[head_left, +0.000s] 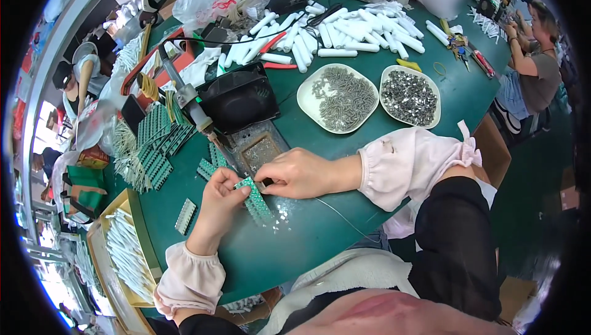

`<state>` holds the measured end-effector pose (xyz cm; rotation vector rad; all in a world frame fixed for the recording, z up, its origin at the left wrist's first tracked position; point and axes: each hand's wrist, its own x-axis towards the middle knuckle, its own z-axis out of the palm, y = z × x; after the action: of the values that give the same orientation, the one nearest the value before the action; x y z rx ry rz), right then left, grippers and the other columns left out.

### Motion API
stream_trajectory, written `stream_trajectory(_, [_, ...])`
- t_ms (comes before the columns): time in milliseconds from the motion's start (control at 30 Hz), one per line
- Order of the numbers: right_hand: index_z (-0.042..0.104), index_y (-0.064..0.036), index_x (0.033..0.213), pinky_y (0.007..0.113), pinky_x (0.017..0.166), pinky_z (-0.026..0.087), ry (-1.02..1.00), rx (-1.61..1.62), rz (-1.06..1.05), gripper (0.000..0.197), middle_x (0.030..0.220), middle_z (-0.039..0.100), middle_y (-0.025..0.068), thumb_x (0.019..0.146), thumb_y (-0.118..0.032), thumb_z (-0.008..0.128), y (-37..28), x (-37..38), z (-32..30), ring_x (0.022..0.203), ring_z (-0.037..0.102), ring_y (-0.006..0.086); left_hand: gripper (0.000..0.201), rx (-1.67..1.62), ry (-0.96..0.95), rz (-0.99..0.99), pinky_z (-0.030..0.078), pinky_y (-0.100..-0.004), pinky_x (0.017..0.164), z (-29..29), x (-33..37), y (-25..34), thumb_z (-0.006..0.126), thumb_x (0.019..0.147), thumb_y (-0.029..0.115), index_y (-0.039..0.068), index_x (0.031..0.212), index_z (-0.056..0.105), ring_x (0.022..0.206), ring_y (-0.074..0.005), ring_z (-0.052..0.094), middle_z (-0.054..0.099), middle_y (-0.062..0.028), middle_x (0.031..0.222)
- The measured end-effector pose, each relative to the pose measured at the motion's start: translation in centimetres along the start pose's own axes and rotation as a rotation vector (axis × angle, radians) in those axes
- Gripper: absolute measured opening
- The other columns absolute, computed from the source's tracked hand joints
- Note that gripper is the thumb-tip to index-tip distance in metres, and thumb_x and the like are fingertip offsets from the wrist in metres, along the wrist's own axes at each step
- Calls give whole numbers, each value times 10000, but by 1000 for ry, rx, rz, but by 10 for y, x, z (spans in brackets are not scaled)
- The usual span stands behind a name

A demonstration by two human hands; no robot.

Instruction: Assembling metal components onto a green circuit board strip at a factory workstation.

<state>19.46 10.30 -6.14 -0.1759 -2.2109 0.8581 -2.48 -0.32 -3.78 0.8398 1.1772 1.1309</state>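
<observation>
While both hands meet over green mat [295, 236], left hand [223, 194] pinches green strip [253, 199] by near end, fingers closed on it; right hand [300, 173] closed on strip's far end, fingertips pressing small part. Loose metal bits [280, 212] beside strip. Beyond: metal tray [260, 151], black fan [239, 98], two white dishes [337, 98] of small parts, white tubes [345, 33]

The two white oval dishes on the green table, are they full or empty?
Both hold parts. The left dish carries a loose heap of grey pieces with bare white rim showing; the right dish is covered almost edge to edge with small shiny metal pieces.
</observation>
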Motion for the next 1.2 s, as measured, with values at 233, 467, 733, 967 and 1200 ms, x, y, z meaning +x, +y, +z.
stream_trajectory(233, [671, -84, 964, 427, 602, 536, 40, -33, -42, 173, 720, 664, 97, 851, -173, 767, 5, 1, 5, 679, 687, 308, 239, 34, -39, 12, 481, -204, 680, -1, 4, 6, 669, 933, -57, 94, 1034, 515, 794, -67, 633, 682, -8, 934])
stream_trajectory(467, [629, -76, 953, 511, 675, 549, -1, -91, -23, 211, 777, 691, 167, 876, -257, 704, 7, -1, 9, 769, 701, 391, 291, 74, 21, 30, 453, -209, 701, -12, -3, 2, 714, 856, -57, 95, 1009, 520, 750, -72, 563, 568, 40, 855])
stream_trajectory(733, [630, -66, 923, 543, 674, 532, -15, -17, -10, 217, 779, 699, 182, 855, -254, 713, 7, -2, 10, 744, 689, 422, 281, 77, -19, 127, 457, -209, 704, -6, 5, -1, 744, 872, -11, 88, 991, 510, 753, -74, 580, 605, 9, 859])
stream_trajectory(967, [592, -52, 915, 549, 668, 528, -3, -9, -90, 229, 779, 689, 182, 875, -249, 700, 12, 2, 15, 739, 682, 429, 302, 96, 16, 180, 462, -212, 713, -12, 2, -3, 750, 854, -2, 91, 1008, 508, 762, -80, 588, 596, 18, 859])
stream_trajectory(1200, [627, -44, 888, 549, 660, 522, 36, 6, -89, 200, 749, 684, 194, 846, -224, 704, 12, 1, 16, 727, 680, 436, 308, 83, 39, 183, 473, -212, 703, -11, -1, -4, 769, 850, 7, 80, 1000, 511, 752, -77, 593, 605, 15, 849])
